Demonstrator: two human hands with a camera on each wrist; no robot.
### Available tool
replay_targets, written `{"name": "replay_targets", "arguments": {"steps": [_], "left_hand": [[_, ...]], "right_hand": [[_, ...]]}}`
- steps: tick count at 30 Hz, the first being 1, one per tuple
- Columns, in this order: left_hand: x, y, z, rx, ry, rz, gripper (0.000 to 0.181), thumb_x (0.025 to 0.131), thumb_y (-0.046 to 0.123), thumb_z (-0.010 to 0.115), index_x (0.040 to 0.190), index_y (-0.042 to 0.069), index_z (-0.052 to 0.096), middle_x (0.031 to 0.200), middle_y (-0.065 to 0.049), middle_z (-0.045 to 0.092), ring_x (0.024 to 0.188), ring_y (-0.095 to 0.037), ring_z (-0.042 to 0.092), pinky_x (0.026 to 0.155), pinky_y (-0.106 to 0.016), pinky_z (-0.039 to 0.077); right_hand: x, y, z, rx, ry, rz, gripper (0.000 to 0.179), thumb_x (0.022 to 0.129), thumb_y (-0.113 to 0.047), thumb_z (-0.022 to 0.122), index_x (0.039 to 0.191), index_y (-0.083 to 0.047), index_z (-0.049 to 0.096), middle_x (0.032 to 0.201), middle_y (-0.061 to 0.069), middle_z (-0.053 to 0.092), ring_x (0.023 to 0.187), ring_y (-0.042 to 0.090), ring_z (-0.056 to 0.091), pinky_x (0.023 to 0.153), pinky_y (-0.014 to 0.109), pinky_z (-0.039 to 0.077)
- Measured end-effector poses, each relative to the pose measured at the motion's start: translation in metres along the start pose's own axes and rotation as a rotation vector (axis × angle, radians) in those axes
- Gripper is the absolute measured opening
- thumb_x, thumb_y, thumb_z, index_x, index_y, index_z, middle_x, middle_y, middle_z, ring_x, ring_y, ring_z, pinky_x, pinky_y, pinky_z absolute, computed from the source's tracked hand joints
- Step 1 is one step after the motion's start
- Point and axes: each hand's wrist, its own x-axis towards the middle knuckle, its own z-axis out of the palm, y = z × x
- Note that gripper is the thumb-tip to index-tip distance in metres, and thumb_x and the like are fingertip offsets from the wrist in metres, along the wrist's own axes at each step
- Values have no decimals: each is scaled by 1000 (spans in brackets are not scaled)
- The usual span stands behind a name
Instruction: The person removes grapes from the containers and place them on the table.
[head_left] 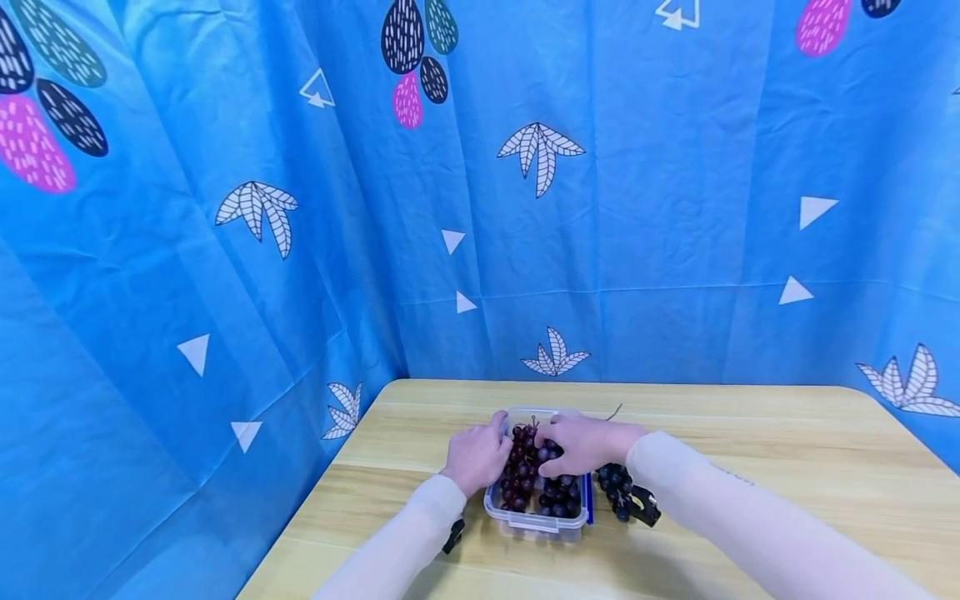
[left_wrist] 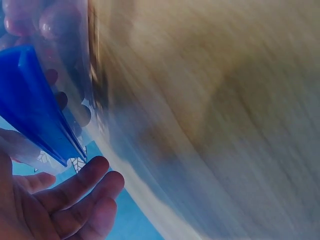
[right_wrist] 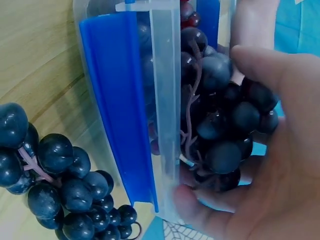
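Now: right hand (head_left: 581, 444) curled round dark grapes (right_wrist: 220, 120) in the right half of a clear container (head_left: 536, 522), pale sleeve (head_left: 750, 510) slanting in from near right. Left hand (head_left: 477, 456) at the container's left wall, fingers loosely bent; contact there unclear. Red grapes (head_left: 517, 477) lie in the left half. Second dark bunch (right_wrist: 75, 195) on the surface (head_left: 757, 425), just right of the container. Surface pale, wood-grained; blue patterned curtain (head_left: 660, 208) beyond its far edge and along the left.
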Motion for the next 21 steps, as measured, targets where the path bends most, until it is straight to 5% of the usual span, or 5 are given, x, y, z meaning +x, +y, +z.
{"name": "replay_targets", "arguments": {"steps": [21], "left_hand": [[0, 0, 0, 1, 0, -11, 51, 100, 37, 53, 147, 19, 47, 93, -11, 73, 64, -21, 62, 58, -39, 51]], "right_hand": [[-5, -7, -2, -16, 110, -81, 45, 89, -28, 72, 129, -9, 66, 140, 12, 57, 123, 27, 60, 105, 44, 49]]}}
